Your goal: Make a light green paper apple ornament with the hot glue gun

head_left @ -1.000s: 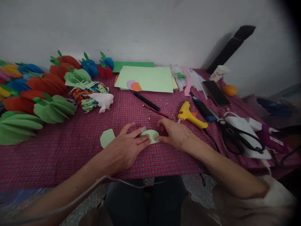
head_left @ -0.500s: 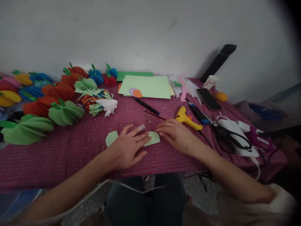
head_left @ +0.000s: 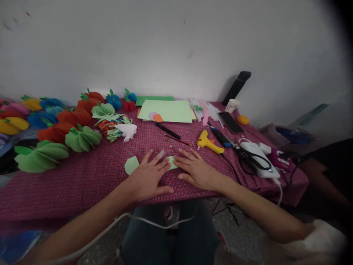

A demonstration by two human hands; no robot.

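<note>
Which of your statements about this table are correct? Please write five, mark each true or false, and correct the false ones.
1. The left hand and right hand both touch one small pale green paper piece. True.
2. The glue gun is blue. False: the glue gun is yellow.
3. The scissors lie partly over a white box. True.
4. The phone is left of the glue gun. False: the phone is to its right.
5. An orange fruit is near the phone. True.

- 2 hands [head_left: 147,178]
- 2 sm lt-grn paper pcs [head_left: 131,165]
- 3 lt-grn paper pumpkins [head_left: 82,140]
- 1 ylw glue gun [head_left: 210,143]
- 1 pr blk scissors [head_left: 252,159]
- 1 blk phone [head_left: 231,122]
- 1 ppr cup [head_left: 232,105]
- 1 orange fruit [head_left: 243,120]
- 1 blk pen [head_left: 168,130]
- 1 thin red rod [head_left: 180,141]
</note>
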